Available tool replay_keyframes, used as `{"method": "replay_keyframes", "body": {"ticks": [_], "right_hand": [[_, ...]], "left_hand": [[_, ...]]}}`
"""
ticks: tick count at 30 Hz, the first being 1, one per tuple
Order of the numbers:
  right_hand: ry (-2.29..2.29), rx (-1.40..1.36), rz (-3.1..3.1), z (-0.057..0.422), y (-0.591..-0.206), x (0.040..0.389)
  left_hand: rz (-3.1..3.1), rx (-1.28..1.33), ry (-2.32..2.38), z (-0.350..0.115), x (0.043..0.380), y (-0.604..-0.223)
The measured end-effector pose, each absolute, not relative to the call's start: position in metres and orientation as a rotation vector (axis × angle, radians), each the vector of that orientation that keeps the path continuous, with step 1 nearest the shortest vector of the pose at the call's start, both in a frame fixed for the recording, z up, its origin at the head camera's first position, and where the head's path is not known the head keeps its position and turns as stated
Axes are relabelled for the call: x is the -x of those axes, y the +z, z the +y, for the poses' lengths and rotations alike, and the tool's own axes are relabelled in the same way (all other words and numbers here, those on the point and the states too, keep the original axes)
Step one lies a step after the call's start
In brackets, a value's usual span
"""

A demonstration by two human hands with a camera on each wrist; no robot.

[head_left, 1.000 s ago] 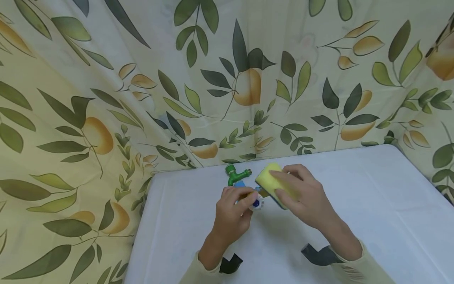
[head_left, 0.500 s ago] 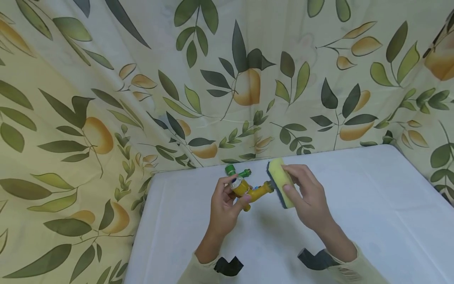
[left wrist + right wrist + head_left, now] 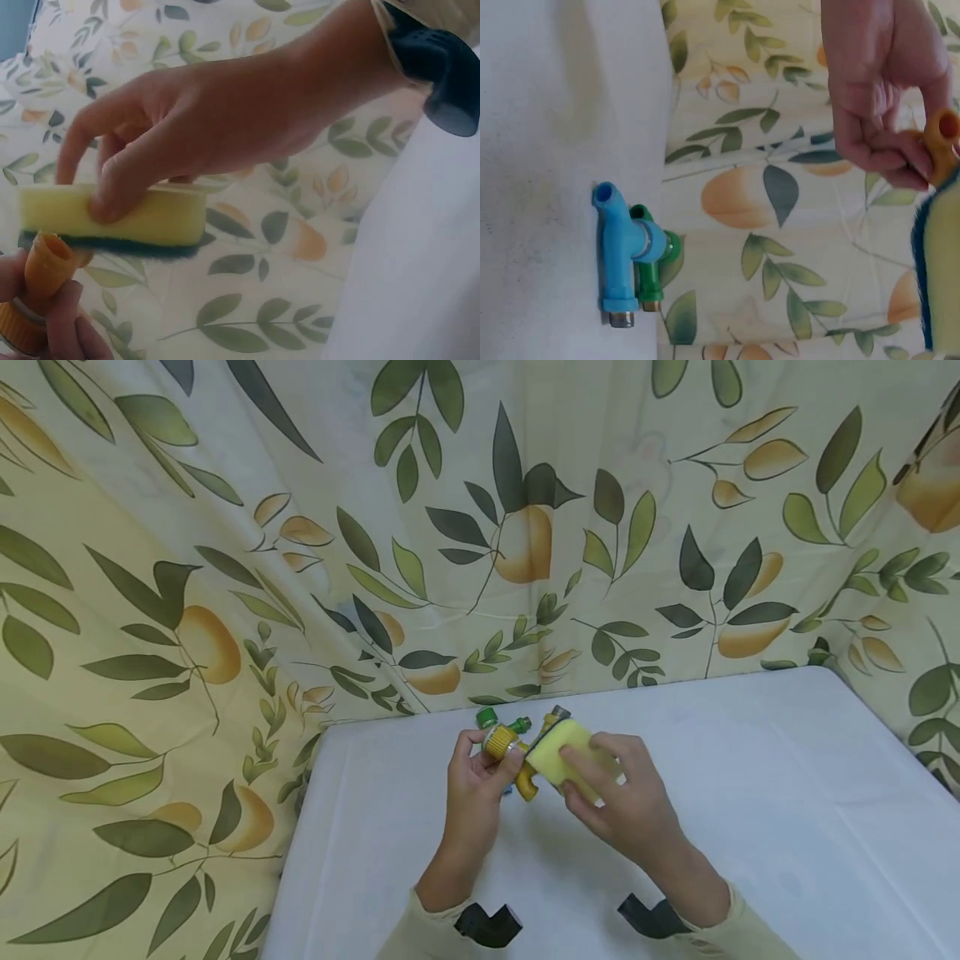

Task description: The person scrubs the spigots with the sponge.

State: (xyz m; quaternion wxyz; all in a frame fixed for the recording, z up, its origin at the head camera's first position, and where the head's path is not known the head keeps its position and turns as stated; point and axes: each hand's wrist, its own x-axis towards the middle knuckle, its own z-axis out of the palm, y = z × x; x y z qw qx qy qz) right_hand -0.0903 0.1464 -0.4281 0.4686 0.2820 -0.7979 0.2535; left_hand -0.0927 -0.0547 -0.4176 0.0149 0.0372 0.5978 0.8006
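My left hand (image 3: 472, 797) grips a yellow plastic tap (image 3: 498, 742) by its ribbed knob end, above the white table. The spout points down and the metal threaded end shows beyond the sponge. In my right hand (image 3: 637, 806) is a yellow sponge (image 3: 558, 753) with a dark green scouring layer. Its scouring side faces the tap and lies right at the tap body. The left wrist view shows the thumb and fingers pinching the sponge (image 3: 161, 217) close behind the orange-looking spout (image 3: 49, 264). The sponge covers part of the tap in the head view.
A green tap (image 3: 487, 718) lies on the white table (image 3: 750, 793) near its back edge. Beside it lies a blue tap (image 3: 619, 255), mostly hidden behind my left hand in the head view. A leaf-and-fruit patterned curtain (image 3: 637, 585) hangs behind the table.
The left hand has turned the yellow tap, so its threaded end now points away and its spout down. The sponge has moved from the threaded end onto the tap's body.
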Motion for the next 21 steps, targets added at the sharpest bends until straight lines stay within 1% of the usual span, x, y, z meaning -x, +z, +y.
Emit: {"method": "replay_keyframes", "body": {"ticks": [4,9,13,18,21], "right_hand": [[0.653,-0.600,-1.947,0.1481,-0.4290,0.0929],[0.629,-0.661,-1.971,0.1493,-0.4267,0.0925],[0.670,-0.578,-2.023,0.1482,-0.4244,0.0917],[0.649,-0.615,-2.082,0.1479,-0.4242,0.0899],[0.689,-0.538,-2.105,0.1489,-0.4231,0.0905]], "left_hand": [[1.883,-0.128,2.455,-0.0559,0.0919,-0.4171],[2.010,-0.208,2.443,-0.0568,0.0908,-0.4183],[2.233,-0.331,2.370,-0.0554,0.0899,-0.4198],[2.474,-0.513,2.300,-0.0545,0.0895,-0.4227],[2.541,-0.597,2.259,-0.0526,0.0890,-0.4232]]}}
